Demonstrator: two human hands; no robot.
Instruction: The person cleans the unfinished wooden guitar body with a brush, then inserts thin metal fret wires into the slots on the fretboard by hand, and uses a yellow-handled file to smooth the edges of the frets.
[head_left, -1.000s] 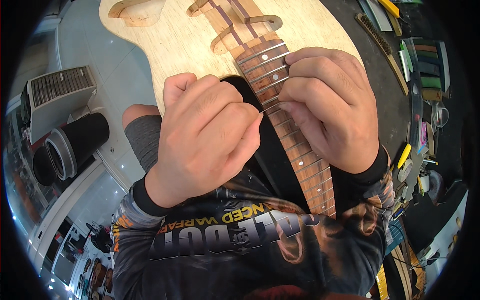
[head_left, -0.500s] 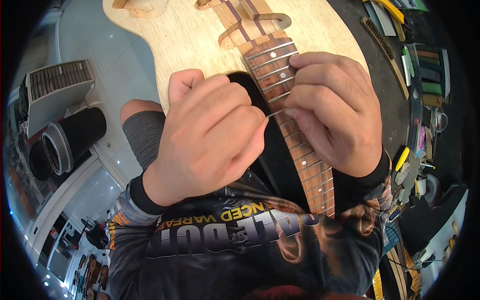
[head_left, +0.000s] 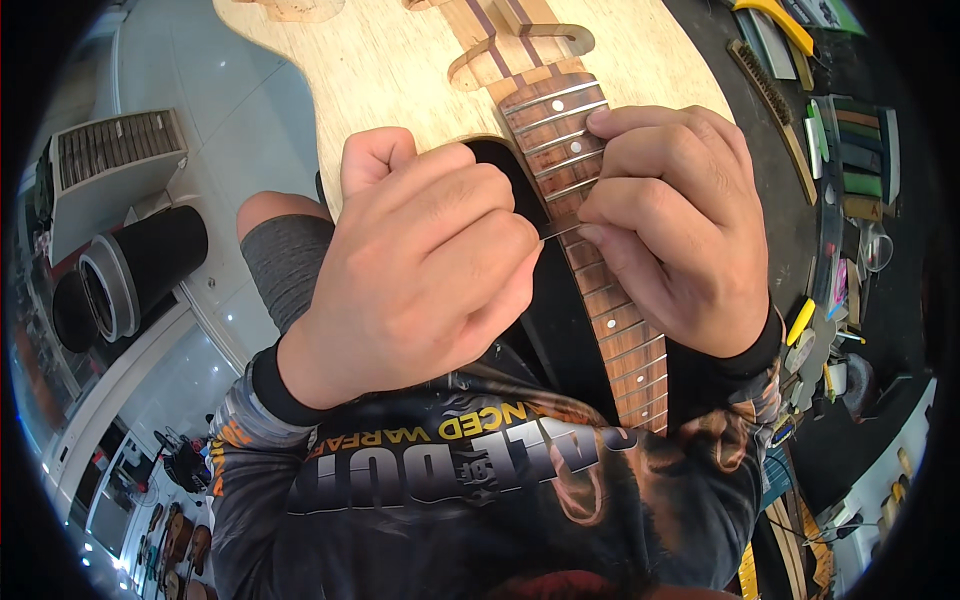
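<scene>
A thin, short metal wire, which looks like fret wire (head_left: 562, 231), spans the gap between my two hands over the fretboard. My left hand (head_left: 420, 270) is closed, its curled fingers gripping the wire's left end; its fingertips are hidden. The thumb and index finger of my right hand (head_left: 690, 235) pinch the other end, while its other fingers rest near or on the fretboard's right edge. Beneath lies the dark brown fretboard (head_left: 547, 128), with round pale dots and several silvery frets across it. It joins an unfinished pale wood guitar body (head_left: 400, 75) at the top.
On the dark bench to the right lie a wooden brush (head_left: 762, 85), a yellow-handled tool (head_left: 775, 22) and a yellow-handled item (head_left: 800, 322). At left, a black cylinder (head_left: 165, 250) and a white box with slotted contents (head_left: 120, 165) stand over the tiled floor.
Both hands keep their pinch on the wire, with only small shifts. The guitar body and upper fretboard sit slightly farther right and higher in the picture.
</scene>
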